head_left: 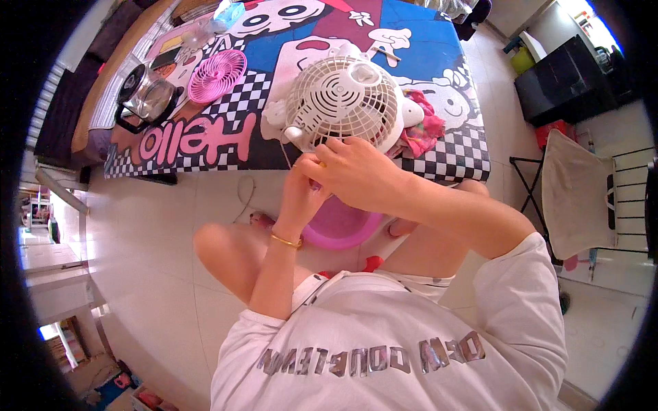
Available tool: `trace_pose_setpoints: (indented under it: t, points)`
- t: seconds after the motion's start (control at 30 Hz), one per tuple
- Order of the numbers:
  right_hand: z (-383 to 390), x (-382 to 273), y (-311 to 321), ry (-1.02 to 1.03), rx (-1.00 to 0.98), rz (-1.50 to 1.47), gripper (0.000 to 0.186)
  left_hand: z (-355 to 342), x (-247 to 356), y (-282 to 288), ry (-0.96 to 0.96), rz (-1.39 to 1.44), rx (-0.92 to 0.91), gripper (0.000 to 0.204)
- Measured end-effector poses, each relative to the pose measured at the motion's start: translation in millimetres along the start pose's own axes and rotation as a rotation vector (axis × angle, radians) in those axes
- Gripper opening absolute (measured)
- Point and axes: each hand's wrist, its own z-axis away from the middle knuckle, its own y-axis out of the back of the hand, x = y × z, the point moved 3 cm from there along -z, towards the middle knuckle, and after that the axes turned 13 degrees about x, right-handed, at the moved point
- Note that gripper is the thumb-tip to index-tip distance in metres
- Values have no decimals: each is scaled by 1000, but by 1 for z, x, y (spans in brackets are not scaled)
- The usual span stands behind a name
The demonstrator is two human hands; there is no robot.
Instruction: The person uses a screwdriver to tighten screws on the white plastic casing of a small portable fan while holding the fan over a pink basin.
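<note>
A white electric fan (343, 96) lies on the table with its round vented guard toward me. At the guard's near edge my left hand (308, 183) and my right hand (358, 171) meet, both with bent, closed fingers. Whatever is between them is too small or hidden to make out. A gold bangle (285, 240) circles my left wrist. Beneath my hands, between my legs, a pink basin (343, 229) stands on the floor. To the fan's right a crumpled pink cloth (426, 130) lies on the table, and to its left a round pink slatted piece (218, 77).
A patterned cloth (236, 140) covers the table. A glass kettle (147, 99) stands at its left, with a blue-and-white packet (229, 15) at the far side. A cord (248, 198) hangs near my left knee. A folding chair (576, 198) is at the right.
</note>
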Motion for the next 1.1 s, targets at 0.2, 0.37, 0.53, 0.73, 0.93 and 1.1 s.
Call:
trace_pose_setpoints:
  t: [0.2, 0.37, 0.53, 0.73, 0.93, 1.1]
  points:
    - [-4, -3, 6, -154, -130, -77, 27, 8, -26, 5, 109, 98, -90, 25]
    - [-7, -2, -1, -237, -331, -106, 29, 8, -21, -2, 190, 192, 47, 29]
    - [0, 0, 4, 1, 121, -14, 28, 5, -2, 4, -192, -71, -38, 33]
    - [-9, -2, 4, -257, -74, -51, 24, 6, -29, 7, 20, 102, -4, 34]
    - [1, 2, -4, -185, 5, -22, 34, 4, 1, 1, 5, 57, 20, 33]
    - [-2, -4, 6, -169, 105, -10, 27, 12, -18, 5, 95, -1, -86, 29]
